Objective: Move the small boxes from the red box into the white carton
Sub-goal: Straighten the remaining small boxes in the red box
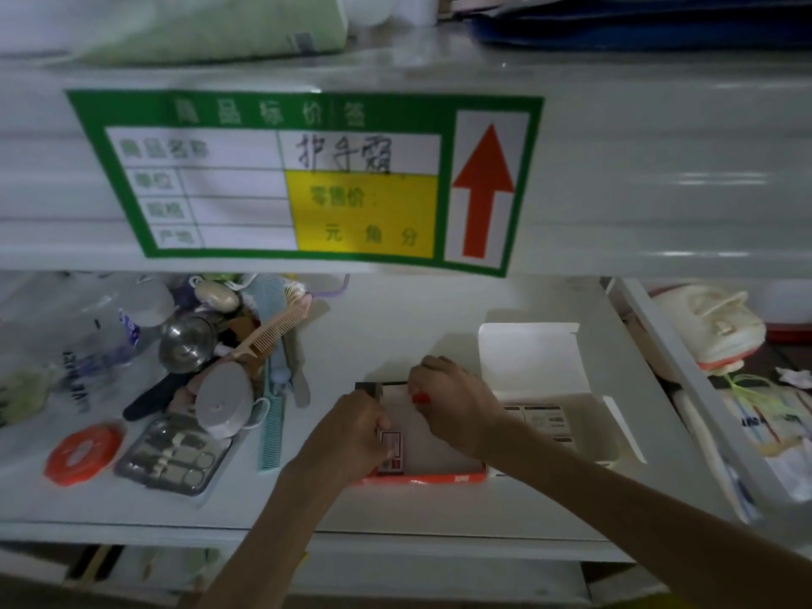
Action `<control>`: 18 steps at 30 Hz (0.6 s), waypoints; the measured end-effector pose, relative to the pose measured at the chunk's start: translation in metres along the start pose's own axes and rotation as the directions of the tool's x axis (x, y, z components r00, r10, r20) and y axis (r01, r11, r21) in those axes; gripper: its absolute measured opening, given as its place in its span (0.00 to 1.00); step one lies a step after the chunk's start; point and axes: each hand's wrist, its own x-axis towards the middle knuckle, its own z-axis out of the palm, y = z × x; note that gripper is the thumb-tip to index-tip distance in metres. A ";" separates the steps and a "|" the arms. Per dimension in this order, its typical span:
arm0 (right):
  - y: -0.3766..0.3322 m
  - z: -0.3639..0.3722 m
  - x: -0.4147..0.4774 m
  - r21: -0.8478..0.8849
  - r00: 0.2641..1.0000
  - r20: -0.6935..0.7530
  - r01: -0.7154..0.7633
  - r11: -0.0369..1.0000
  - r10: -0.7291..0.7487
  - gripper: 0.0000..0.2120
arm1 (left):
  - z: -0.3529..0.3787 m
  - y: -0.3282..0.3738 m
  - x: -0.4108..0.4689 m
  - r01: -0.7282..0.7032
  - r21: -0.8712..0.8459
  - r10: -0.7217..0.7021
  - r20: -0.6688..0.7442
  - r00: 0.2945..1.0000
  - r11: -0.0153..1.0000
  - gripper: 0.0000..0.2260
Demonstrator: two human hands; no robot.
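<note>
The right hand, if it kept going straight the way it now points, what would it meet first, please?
The right hand points toward the back-left, over the red box. It would probably meet that box's far rim first, then bare shelf; depth is hard to judge from this one view.

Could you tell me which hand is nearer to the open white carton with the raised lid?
Right. The right hand hovers over the red box, just beside the white cardboard carton. The left hand is at the red box's far left side, further from it.
</note>
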 end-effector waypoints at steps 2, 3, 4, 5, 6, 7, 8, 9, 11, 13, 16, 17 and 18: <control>0.001 0.002 -0.013 0.001 0.999 0.013 0.032 0.999 -0.032 0.04 | 0.001 -0.001 -0.001 -0.001 -0.026 0.001 -0.006 1.000 1.000 0.04; 0.002 0.006 -0.021 -0.002 0.997 0.045 0.063 0.998 -0.063 0.04 | 0.002 -0.003 0.000 -0.003 -0.035 0.003 -0.010 1.000 0.999 0.05; 0.003 0.009 -0.029 0.003 0.992 0.089 0.093 0.996 -0.093 0.05 | 0.003 -0.003 -0.001 -0.006 -0.036 0.005 -0.016 1.000 0.999 0.04; 0.004 0.012 -0.036 0.011 0.984 0.143 0.104 0.995 -0.105 0.06 | 0.003 -0.003 -0.001 0.001 -0.030 -0.001 -0.018 1.000 1.000 0.05; 0.005 0.016 -0.041 0.027 0.977 0.188 0.101 0.994 -0.105 0.07 | 0.003 -0.003 -0.002 0.009 -0.024 -0.009 -0.018 1.000 1.000 0.07; 0.005 0.017 -0.043 0.049 0.976 0.196 0.088 0.995 -0.096 0.08 | 0.003 -0.002 -0.002 0.015 -0.021 -0.015 -0.015 1.000 1.000 0.08; 0.005 0.018 -0.044 0.085 0.981 0.175 0.064 0.994 -0.079 0.09 | 0.002 -0.002 -0.002 0.012 -0.015 -0.012 -0.013 1.000 1.000 0.08; 0.004 0.017 -0.042 0.116 0.989 0.140 0.029 0.993 -0.045 0.09 | 0.002 -0.002 -0.002 0.006 -0.010 -0.006 -0.016 1.000 1.000 0.08; 0.005 0.014 -0.035 0.149 0.997 0.068 -0.041 0.988 0.031 0.11 | 0.001 -0.001 -0.003 -0.009 -0.008 0.008 -0.019 1.000 1.000 0.09; 0.008 0.010 -0.028 0.120 0.997 0.068 -0.046 0.992 0.038 0.14 | 0.000 -0.001 -0.004 -0.023 -0.022 0.023 -0.012 1.000 1.000 0.10; 0.011 0.013 -0.021 0.034 0.990 0.138 -0.016 0.999 0.011 0.12 | -0.003 0.000 -0.007 -0.061 -0.036 0.060 -0.012 0.998 0.998 0.08; 0.010 0.013 -0.019 0.017 0.987 0.159 -0.010 1.000 0.007 0.11 | -0.004 0.001 -0.008 -0.069 -0.040 0.068 -0.014 0.998 0.997 0.08; 0.010 0.015 -0.017 0.005 0.985 0.173 -0.006 1.000 0.005 0.11 | -0.005 0.001 -0.008 -0.076 -0.044 0.075 -0.018 0.997 0.996 0.08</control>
